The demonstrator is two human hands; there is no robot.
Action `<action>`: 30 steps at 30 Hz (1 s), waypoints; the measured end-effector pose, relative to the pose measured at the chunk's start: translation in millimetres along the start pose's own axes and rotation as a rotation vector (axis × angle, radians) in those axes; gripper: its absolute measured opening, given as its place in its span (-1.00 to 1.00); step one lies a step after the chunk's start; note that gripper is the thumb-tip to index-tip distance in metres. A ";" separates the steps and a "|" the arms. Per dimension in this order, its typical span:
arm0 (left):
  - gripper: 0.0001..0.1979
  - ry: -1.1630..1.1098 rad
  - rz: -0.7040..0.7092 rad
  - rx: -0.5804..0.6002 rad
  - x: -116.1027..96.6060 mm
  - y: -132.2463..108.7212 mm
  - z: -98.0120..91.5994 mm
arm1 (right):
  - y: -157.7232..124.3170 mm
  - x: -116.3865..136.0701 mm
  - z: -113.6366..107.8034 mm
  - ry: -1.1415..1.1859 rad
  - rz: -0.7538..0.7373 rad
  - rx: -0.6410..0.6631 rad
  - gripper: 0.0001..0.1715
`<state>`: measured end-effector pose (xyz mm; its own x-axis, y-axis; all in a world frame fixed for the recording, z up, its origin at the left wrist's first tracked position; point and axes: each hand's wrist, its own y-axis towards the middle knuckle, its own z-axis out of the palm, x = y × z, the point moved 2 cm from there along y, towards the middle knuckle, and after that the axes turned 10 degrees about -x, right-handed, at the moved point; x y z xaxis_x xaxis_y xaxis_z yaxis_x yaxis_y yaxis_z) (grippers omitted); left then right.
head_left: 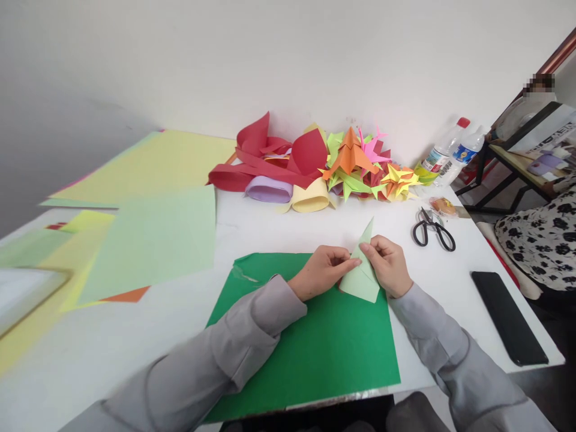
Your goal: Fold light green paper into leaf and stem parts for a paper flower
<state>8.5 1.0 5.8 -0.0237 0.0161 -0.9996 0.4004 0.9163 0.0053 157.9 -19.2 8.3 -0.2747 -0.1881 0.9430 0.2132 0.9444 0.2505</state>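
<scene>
A folded piece of pale green paper (361, 283) comes to a tall point at its top and spreads wider below. My left hand (323, 271) pinches its left side between thumb and fingers. On the other side my right hand (389, 264) grips the upper right edge, thumb in front. Both hands are closed on the paper, over the top right part of a green board (310, 348). Some of my fingertips are hidden behind the paper.
Black-handled scissors (432, 230) and a black phone (509, 318) lie at right. Folded paper shapes (351, 157), red paper loops (270, 159) and plastic bottles (450, 150) stand along the wall. Large paper sheets (157, 240) cover the left. Another person (540, 228) sits at far right.
</scene>
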 end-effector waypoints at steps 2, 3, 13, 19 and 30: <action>-0.59 0.012 0.007 -0.006 0.4 -0.1 0.3 | -0.1 -0.4 0.0 0.000 -0.006 0.004 -0.61; -0.59 0.017 0.009 -0.009 0.6 -0.2 0.6 | -0.1 -0.6 -0.1 -0.003 -0.009 0.005 -0.62; -0.56 0.006 0.028 -0.046 0.3 -2.5 3.9 | -1.3 5.8 -0.3 -0.248 -0.283 -0.026 -0.68; -0.56 -0.015 0.010 -0.038 1.6 -2.5 3.7 | -1.5 1.7 -1.8 -0.319 -0.331 -0.012 -0.68; -0.58 0.045 -0.013 -0.016 2.3 -2.0 2.0 | -1.0 6.6 -2.6 -0.316 -0.335 0.000 -0.69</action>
<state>9.4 -1.6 3.5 -0.0702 0.0216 -0.9973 0.3850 0.9229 -0.0072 158.3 -22.1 14.8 -0.6010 -0.3917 0.6967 0.0637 0.8455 0.5302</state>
